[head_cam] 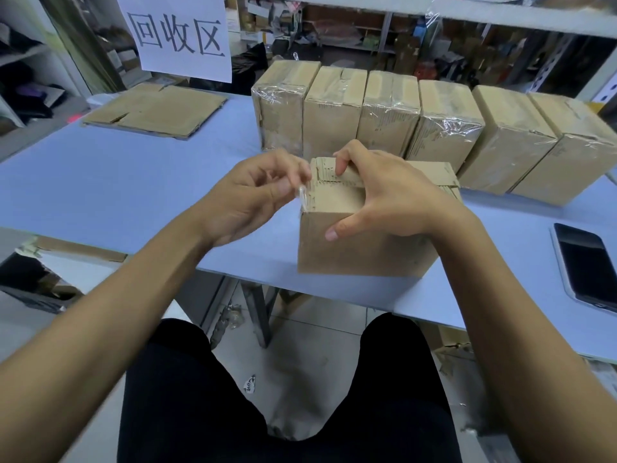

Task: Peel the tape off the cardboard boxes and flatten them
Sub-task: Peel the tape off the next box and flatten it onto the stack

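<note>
A brown cardboard box (360, 245) stands at the front edge of the blue table (133, 182). My right hand (384, 195) grips its top, fingers curled over the upper left edge and thumb against the front face. My left hand (253, 195) pinches a strip of clear tape (303, 197) that comes off the box's top left corner. Behind it a row of several taped cardboard boxes (417, 121) stands side by side.
Flattened cardboard (157, 110) lies at the back left of the table under a white paper sign (180, 35). A black phone (586, 265) rests at the right edge. Shelves with clutter stand behind. My legs are under the table's front edge.
</note>
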Demonstrator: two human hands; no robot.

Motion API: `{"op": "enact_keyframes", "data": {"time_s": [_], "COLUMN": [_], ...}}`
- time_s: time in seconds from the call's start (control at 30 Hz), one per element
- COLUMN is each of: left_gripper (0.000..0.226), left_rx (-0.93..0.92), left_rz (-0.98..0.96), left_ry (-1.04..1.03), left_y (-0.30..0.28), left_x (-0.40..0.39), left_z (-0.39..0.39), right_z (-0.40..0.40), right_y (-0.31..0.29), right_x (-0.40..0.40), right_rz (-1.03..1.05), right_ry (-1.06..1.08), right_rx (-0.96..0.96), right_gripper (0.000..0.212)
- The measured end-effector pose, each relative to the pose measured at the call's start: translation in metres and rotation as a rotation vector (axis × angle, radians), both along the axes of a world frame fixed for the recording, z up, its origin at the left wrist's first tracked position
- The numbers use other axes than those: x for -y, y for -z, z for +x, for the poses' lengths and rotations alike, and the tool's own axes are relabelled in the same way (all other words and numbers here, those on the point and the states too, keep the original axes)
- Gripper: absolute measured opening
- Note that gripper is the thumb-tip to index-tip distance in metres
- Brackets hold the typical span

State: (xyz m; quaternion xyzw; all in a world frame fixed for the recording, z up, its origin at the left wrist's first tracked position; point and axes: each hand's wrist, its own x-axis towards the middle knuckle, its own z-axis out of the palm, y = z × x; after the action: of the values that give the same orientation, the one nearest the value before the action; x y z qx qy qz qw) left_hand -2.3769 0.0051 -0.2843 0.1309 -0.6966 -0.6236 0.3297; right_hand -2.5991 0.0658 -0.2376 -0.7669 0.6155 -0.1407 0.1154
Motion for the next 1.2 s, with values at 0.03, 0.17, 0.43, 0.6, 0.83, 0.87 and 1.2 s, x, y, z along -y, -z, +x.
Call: {"op": "enact_keyframes", "data": {"time_s": [0.03,0.17,0.43,0.6,0.83,0.87,1.2], "left_gripper": [0.012,0.016,0.047,0.034,0.018,0.020,0.052], "left_rx": [-0.115,-0.078,0.084,0.094,0.116,0.131,0.298], "left_rz": [0.090,-0.066,-0.057,0.005,-0.076,-0.104,-0.155], "left_ry": [-0.099,-0.834,-1.089,-1.168,-1.177,-1.164,-1.054], "left_y": [0.007,0.029,0.035,0.038,0.041,0.042,0.047], "left_x": [-0.008,-0.055,-0.093,-0.095,-0.095,-0.095,-0.095], "left_z": [-0.001,-0.013,-0.060,-0.063,-0.059,-0.056,-0.049], "right_z": [0.000,0.002,-0.003,-0.006,-0.007,-0.007,-0.004], "right_y": [-0.001,-0.002,-0.005,-0.003,-0.001,-0.002,-0.002], "right_x": [0.000,-0.002,0.001,0.001,0.002,0.002,-0.003], "right_rz": [0.000,0.003,0.098,0.079,0.064,0.063,0.028], "right_ry": [0.000,0.009,-0.083,-0.111,-0.111,-0.111,-0.104], "right_rx": [-0.002,-0.002,-0.067,-0.069,-0.047,-0.046,-0.050], "right_gripper": [0.082,0.083,0.091,0.092,0.090,0.090,0.090]}}
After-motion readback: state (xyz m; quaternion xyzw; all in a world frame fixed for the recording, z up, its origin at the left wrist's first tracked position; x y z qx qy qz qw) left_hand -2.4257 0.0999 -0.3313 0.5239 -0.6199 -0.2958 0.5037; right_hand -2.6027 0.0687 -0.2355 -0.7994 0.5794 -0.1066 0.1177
